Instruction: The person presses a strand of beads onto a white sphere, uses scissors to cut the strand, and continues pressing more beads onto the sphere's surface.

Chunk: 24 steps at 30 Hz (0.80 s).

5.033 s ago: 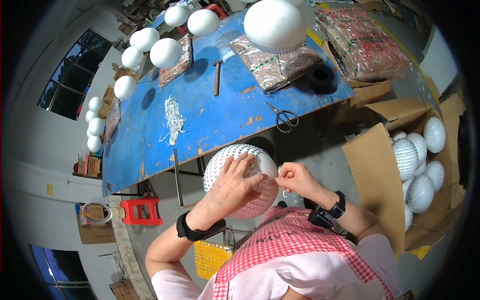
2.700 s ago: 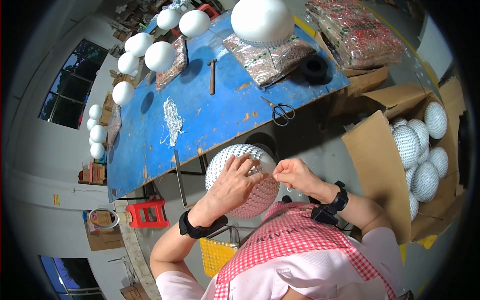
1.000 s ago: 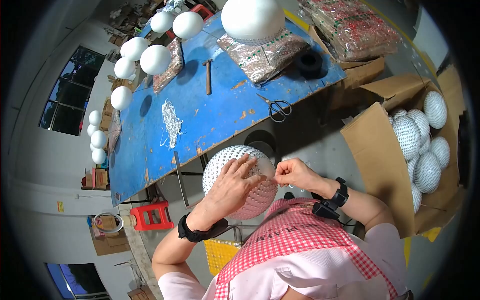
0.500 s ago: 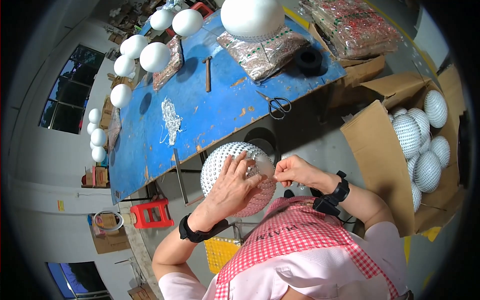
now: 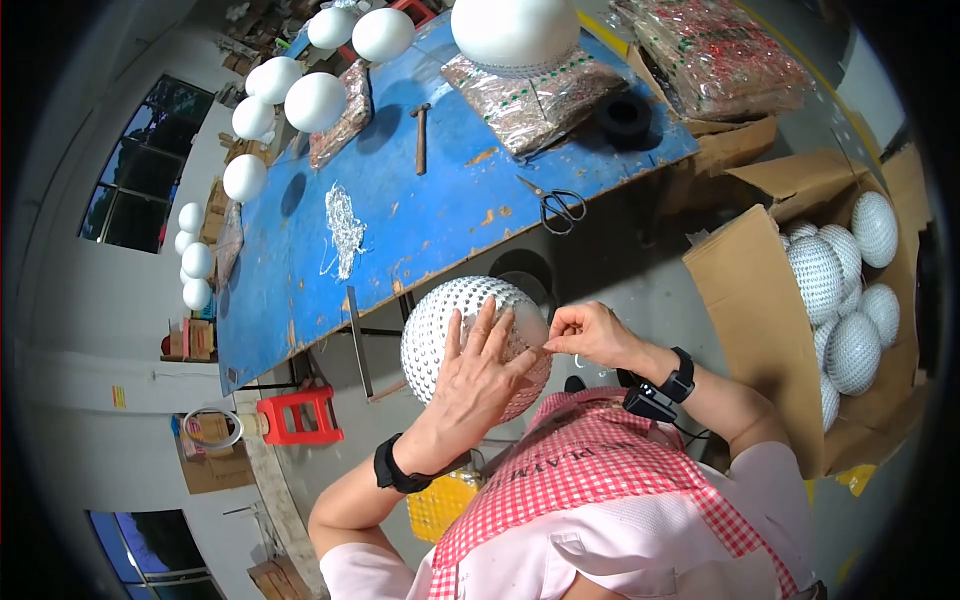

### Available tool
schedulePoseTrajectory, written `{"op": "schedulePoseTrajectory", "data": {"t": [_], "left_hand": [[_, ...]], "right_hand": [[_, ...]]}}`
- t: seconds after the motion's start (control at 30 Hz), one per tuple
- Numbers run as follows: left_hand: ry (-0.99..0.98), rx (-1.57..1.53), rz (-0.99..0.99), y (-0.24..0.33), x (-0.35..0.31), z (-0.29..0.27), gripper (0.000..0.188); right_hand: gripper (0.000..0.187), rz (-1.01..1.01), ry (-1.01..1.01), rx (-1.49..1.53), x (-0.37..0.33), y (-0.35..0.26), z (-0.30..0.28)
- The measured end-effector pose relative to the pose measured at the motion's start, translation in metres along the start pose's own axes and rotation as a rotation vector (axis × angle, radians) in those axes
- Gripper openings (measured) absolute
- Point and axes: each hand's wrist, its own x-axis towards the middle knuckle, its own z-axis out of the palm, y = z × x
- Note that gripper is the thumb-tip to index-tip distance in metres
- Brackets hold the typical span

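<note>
Two hands stay on the studded ball [image 5: 440,335] as before: left hand [image 5: 480,370] spread flat over it, right hand [image 5: 585,335] at its three o'clock, fingertips pinched on something too small to tell. Blue tabletop [image 5: 400,220] lies at twelve o'clock. Little has shifted; the studding looks unfinished.

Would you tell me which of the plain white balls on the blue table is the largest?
The big white foam ball at the table's far edge, resting on a foil packet, dwarfs the others.
</note>
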Motion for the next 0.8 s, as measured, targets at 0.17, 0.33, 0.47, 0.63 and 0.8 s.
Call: {"op": "schedulePoseTrajectory", "data": {"t": [0.17,0.33,0.47,0.63,0.8], "left_hand": [[-0.01,-0.05,-0.003,-0.012,-0.008,-0.008,0.034],[-0.007,-0.115,-0.034,-0.015,-0.019,-0.008,0.036],[0.048,-0.053,-0.058,-0.008,-0.024,-0.005,0.038],[0.055,-0.046,-0.05,-0.013,-0.034,-0.017,0.032],[0.002,-0.095,0.011,-0.037,-0.043,-0.02,0.039]], "right_hand": [[0.016,-0.016,-0.067,0.164,0.003,-0.006,0.004],[0.015,0.224,-0.241,0.317,0.005,-0.012,0.014],[0.014,0.287,-0.273,0.316,0.008,-0.014,0.016],[0.011,0.215,-0.276,0.306,0.01,-0.017,0.022],[0.012,0.144,-0.246,0.21,0.011,-0.032,0.032]]}}
